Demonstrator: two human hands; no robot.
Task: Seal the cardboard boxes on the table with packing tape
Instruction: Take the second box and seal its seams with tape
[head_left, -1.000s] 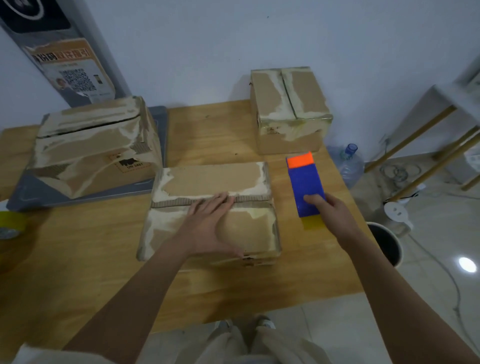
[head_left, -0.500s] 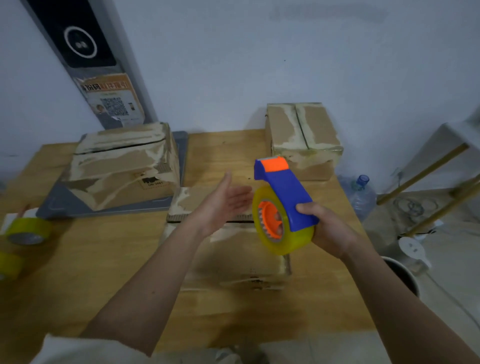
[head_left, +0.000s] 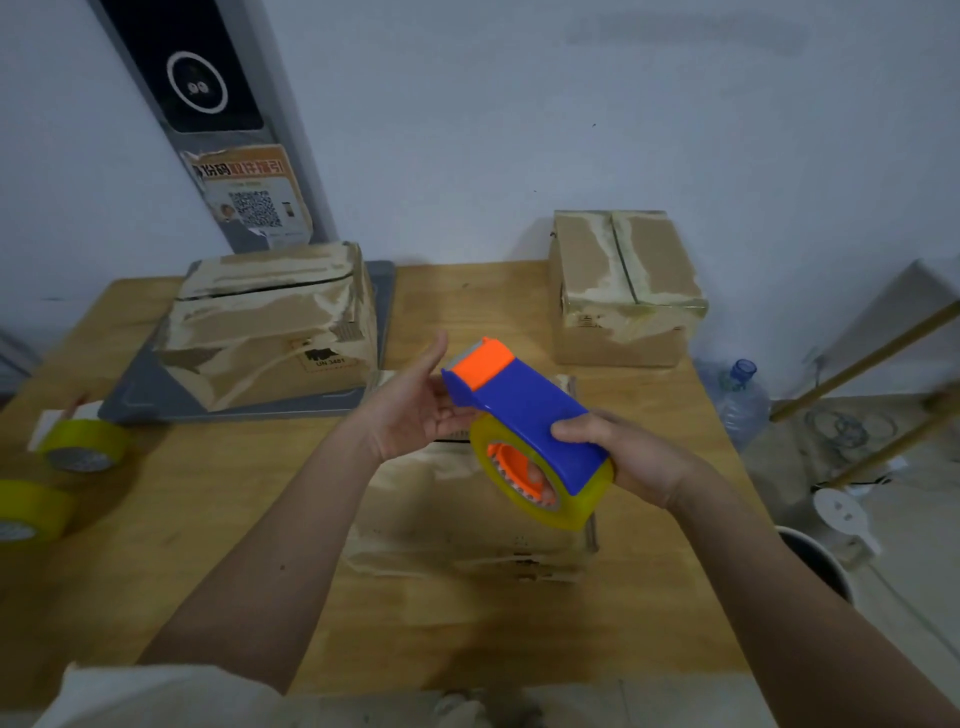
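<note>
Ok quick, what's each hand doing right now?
Left hand: open, fingers at the tape dispenser nose.
Right hand: gripping the tape dispenser.

Wooden table against pale wall. Near box at centre front, flaps closed. Large box at back left on grey tray, top seam gaping. Small box at back right, centre seam showing. Two yellow tape rolls at left edge, near each other.
</note>
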